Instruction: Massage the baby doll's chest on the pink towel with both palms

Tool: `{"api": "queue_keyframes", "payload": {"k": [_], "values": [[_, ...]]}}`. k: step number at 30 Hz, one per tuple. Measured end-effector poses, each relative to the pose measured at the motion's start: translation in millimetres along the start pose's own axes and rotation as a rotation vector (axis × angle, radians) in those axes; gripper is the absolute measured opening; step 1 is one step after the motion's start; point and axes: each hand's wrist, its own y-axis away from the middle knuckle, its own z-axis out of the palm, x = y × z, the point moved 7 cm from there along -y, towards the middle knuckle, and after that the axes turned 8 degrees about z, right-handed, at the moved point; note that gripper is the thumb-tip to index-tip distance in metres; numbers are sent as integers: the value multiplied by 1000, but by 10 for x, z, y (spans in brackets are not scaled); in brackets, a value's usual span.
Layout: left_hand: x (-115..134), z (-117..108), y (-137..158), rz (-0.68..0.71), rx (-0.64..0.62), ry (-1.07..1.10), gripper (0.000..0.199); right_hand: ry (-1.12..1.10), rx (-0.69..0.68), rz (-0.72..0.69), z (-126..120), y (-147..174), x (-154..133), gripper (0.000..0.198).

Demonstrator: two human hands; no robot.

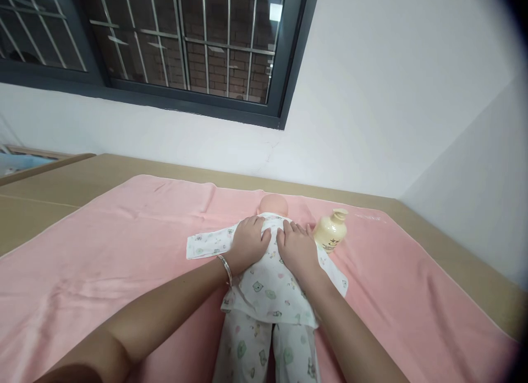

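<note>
The left hand (248, 241) and right hand (297, 246) are lying open and flat, side by side, palms pressing on the back of the doll (268, 284), gripping nothing. The doll is lying face down in printed pyjamas on a pink towel (124, 251) covering the tabletop (41, 201). A cream pump bottle (330, 230) is standing just beside the right hand, so a sideways sweep of that wrist could probably knock it over and leak on the towel.

Doll (268, 278): printed soft cloth suit. Towel (124, 251): pink matt terry, probably. Bottle (330, 232): glossy cream plastic. Bracelet (225, 269): shiny metal.
</note>
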Motion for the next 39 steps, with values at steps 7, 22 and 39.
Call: {"api": "queue_keyframes", "payload": {"k": [7,22,39], "values": [[-12,69,-31,33,-37,-3,29,-151,-91,-99,112,-98,25,47],[79,-15,33,123,49,-64,26,-224,94,94,-43,13,96,32],[56,-37,114,148,213,2,23,-203,163,78,-51,85,97,33]]}}
